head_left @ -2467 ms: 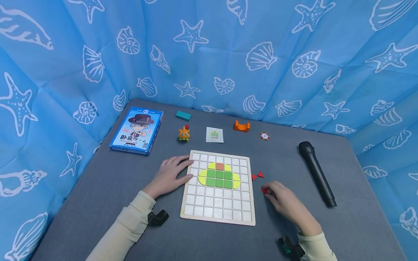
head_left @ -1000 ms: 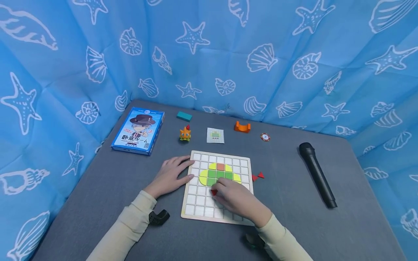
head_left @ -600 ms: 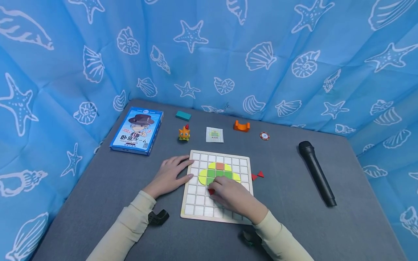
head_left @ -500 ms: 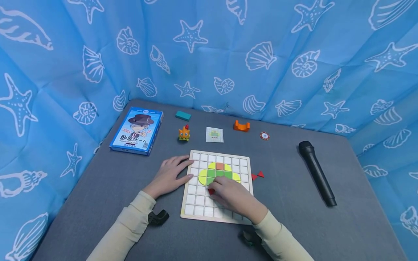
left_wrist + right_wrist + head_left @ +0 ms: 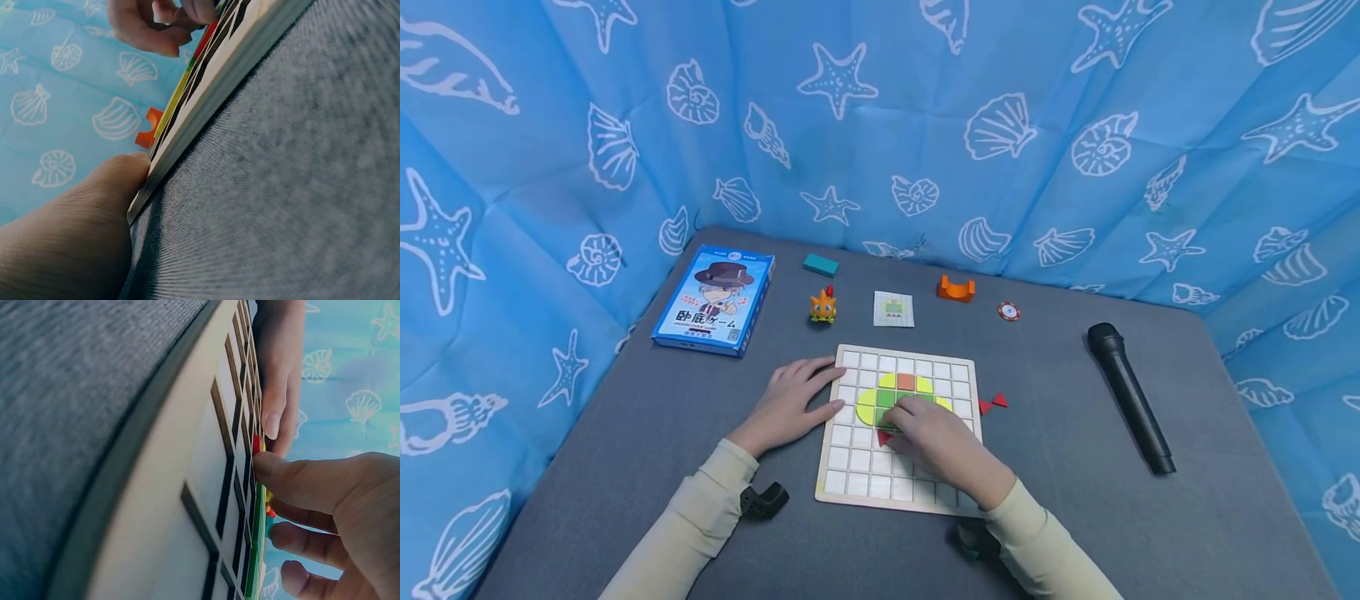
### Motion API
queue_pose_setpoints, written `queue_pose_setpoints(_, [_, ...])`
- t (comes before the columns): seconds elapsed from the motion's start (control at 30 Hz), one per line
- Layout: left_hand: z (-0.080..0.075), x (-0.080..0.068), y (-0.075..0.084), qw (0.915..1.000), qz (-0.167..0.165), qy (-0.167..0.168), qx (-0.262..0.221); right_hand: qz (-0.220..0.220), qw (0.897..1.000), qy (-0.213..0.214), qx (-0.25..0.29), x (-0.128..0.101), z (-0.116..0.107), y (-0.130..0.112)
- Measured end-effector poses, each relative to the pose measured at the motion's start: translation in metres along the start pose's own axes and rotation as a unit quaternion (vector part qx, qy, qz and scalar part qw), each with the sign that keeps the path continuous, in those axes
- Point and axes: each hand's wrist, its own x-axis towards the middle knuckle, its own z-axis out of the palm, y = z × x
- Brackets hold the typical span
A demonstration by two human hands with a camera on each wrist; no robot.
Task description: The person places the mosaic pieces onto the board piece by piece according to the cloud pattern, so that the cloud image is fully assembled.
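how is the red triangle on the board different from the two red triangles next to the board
The red triangle on the board sits in a grid cell just below the green and yellow shape, while the two loose red triangles lie on the grey table off the board's right edge. The right hand touches the one on the board; nothing touches the loose pair. One lies alone, the pair side by side. All three look alike in colour and shape.

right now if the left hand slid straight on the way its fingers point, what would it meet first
Probably the right hand: the left hand, at the white-gridded wooden board, points right across it past the yellow and green tiles, though heights are unclear.
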Motion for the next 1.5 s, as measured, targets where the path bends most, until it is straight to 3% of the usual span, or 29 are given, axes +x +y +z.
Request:
queue_pose_setpoints(0.77, [0.000, 0.000, 0.000, 1.0000, -0.002, 0.001, 0.001, 0.043, 0.999, -0.007, -0.004, -0.002, -0.006, 0.003])
queue_pose_setpoints(1.07, [-0.001, 0.000, 0.001, 1.0000, 0.000, 0.002, 0.000, 0.118, 0.992, 0.035, -0.023, -0.030, -0.029, 0.044])
queue_pose_setpoints(1.3, [0.000, 0.000, 0.000, 1.0000, 0.001, 0.000, -0.001, 0.196, 0.980, 0.008, -0.029, -0.059, -0.041, 0.078])
queue_pose_setpoints(1.5, [0.001, 0.000, 0.000, 1.0000, 0.002, 0.002, -0.004, 0.209, 0.977, -0.028, -0.024, -0.074, -0.042, 0.097])
